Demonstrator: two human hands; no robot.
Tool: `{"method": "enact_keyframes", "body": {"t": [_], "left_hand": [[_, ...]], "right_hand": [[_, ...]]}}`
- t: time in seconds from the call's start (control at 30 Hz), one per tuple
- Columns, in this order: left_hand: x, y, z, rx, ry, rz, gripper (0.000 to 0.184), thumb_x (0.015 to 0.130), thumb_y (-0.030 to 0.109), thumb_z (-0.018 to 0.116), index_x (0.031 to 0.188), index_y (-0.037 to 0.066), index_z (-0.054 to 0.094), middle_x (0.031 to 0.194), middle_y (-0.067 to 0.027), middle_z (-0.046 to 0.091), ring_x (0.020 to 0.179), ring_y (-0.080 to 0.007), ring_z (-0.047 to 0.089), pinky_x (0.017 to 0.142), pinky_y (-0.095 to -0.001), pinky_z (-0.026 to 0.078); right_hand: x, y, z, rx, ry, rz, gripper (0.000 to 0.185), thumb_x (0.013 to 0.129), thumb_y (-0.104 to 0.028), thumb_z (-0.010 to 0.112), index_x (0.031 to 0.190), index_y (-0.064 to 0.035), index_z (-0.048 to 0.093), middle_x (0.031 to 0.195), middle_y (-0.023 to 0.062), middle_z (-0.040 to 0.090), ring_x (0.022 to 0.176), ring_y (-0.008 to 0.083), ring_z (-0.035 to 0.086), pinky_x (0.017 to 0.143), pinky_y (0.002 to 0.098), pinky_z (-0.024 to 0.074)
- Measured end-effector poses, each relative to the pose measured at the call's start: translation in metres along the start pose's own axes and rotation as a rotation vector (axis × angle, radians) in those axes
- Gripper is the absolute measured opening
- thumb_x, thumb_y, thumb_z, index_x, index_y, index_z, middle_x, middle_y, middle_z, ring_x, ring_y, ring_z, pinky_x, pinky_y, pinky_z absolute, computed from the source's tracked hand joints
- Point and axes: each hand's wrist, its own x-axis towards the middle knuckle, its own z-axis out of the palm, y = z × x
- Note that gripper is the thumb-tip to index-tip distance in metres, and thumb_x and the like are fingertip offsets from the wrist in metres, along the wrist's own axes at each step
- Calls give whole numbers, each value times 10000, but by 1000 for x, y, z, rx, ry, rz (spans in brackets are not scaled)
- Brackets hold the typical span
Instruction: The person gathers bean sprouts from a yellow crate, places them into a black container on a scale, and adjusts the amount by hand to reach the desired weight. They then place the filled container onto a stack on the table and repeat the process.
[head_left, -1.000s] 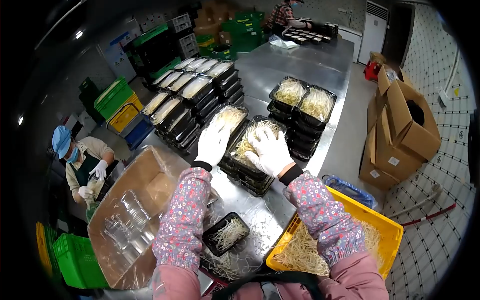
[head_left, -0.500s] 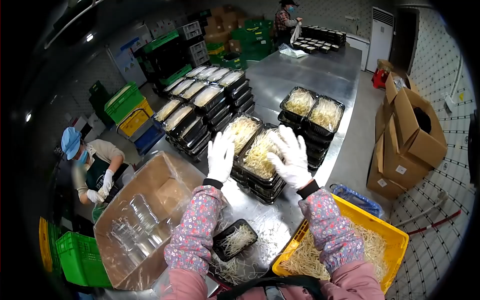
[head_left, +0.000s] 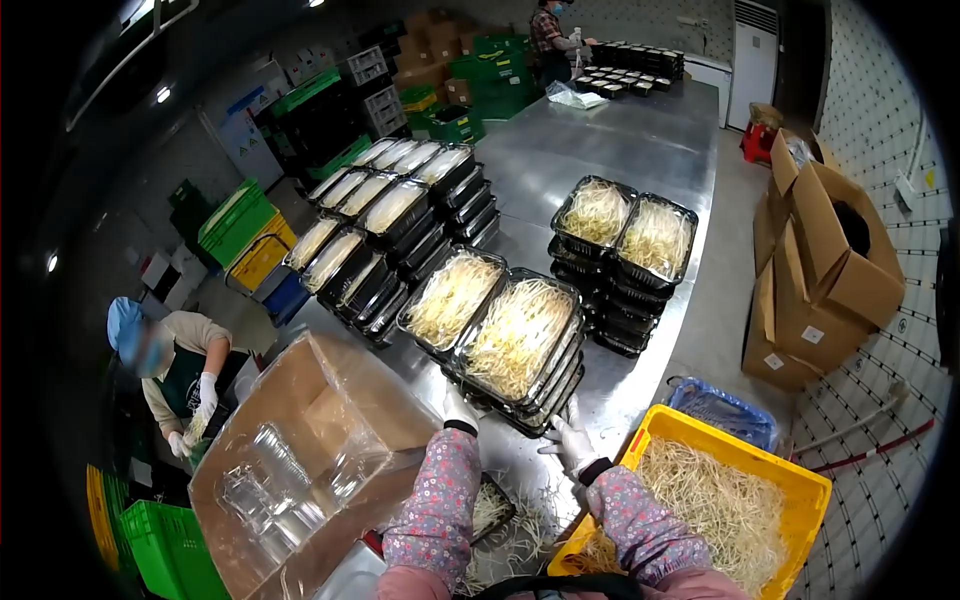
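Two black plastic trays of bean sprouts (head_left: 520, 335) top side-by-side stacks in front of me. My left hand (head_left: 460, 410), in a white glove, is against the near left underside of these stacks; its fingers are mostly hidden. At the lower right corner, my right hand (head_left: 573, 445), also gloved, touches the lower trays with its fingers spread apart. A smaller black tray of sprouts (head_left: 490, 508) sits on the metal table near my left forearm, partly covered by it. Loose sprouts are scattered around it.
A yellow crate (head_left: 822, 490) of sprouts stands at right, a cardboard box (head_left: 340, 370) with clear plastic lids at left. Further tray stacks (head_left: 625, 230) and film-covered trays (head_left: 395, 205) stand on the table (head_left: 640, 140). A co-worker (head_left: 190, 370) is at left, another person at the back.
Both hands have come down from beside the top trays to the near lower edge of the stacks. The sprouts on top now lie flatter inside the trays. The view has shifted slightly.
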Motion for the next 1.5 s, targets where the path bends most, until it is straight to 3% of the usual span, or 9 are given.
{"method": "enact_keyframes", "body": {"t": [0.1, 0.3, 0.43, 0.57, 0.7, 0.87, 1.1, 1.23, 1.5], "left_hand": [[14, -5, -6, 48, 103, 97, 522, 960, 552, 444, 1280, 163, 579, 1204, -95, 617, 1076, -346, 573, 895, -622, 441], [67, -17, -29, 69, -37, -71, 611, 944, 617, 374, 1331, 172, 534, 1256, -142, 596, 1100, -405, 547, 917, -703, 397], [59, -4, -12, -9, 22, -14, 598, 953, 573, 419, 1284, 100, 573, 1205, -104, 661, 1000, -313, 661, 763, -497, 585], [76, 10, -5, 98, 36, 87, 591, 992, 553, 277, 1345, 156, 534, 1245, -74, 650, 1049, -318, 662, 734, -536, 591], [101, 28, -3, 91, 44, 123, 349, 1039, 244, 360, 1381, 289, 411, 1118, -99, 686, 837, -286, 716, 580, -505, 623], [126, 48, 18, 193, 63, 212, 316, 1028, 172, 277, 1221, 227, 522, 1009, -78, 709, 770, -255, 715, 567, -496, 621], [204, 68, 38, 275, -38, 240, 623, 887, -51, 216, 1410, 237, 394, 1139, -139, 638, 812, -327, 690, 627, -598, 600], [198, 83, 82, 261, -19, 178, 710, 855, -100, 276, 1490, 216, 272, 935, -113, 577, 590, -215, 566, 674, -644, 588], [253, 92, 114, 347, -152, 191, 603, 919, -71, 269, 1476, 158, 278, 1299, -171, 527, 1022, -423, 637, 758, -636, 571]], "right_hand": [[-2, -9, 16, -76, 39, -16, 880, 974, -80, 517, 1545, -256, -129, 1469, 134, 422, 772, 177, 626, 565, 310, 575], [14, -8, 24, -127, 111, -80, 876, 949, -8, 502, 1558, -257, -77, 1370, 123, 510, 775, 148, 622, 556, 277, 559], [46, 6, 24, -149, 79, -188, 884, 928, 42, 485, 1565, -263, -47, 1288, 107, 558, 747, 138, 601, 554, 281, 553], [66, -7, 41, -76, 70, -120, 896, 911, 89, 434, 1559, -260, -77, 1354, 138, 515, 751, 166, 620, 548, 298, 567], [91, -24, 54, 34, 22, -57, 889, 889, 123, 396, 1561, -243, -58, 1526, 126, 353, 792, 220, 668, 527, 296, 575], [132, -26, 75, 172, 145, -117, 836, 880, 136, 386, 1560, -188, 22, 1584, 129, 235, 1087, 305, 623, 591, 328, 620], [188, -35, 87, 274, 271, -284, 570, 933, 87, 430, 1464, -13, 251, 1445, 133, 431, 1011, 232, 642, 604, 311, 618], [209, -42, 93, 347, 309, -342, 540, 952, 48, 462, 1461, -22, 298, 1400, 108, 488, 956, 186, 645, 591, 278, 599], [258, -56, 96, 451, 446, -354, 533, 993, -109, 523, 1492, -89, 338, 1199, 39, 586, 665, 95, 567, 571, 246, 542]]}}
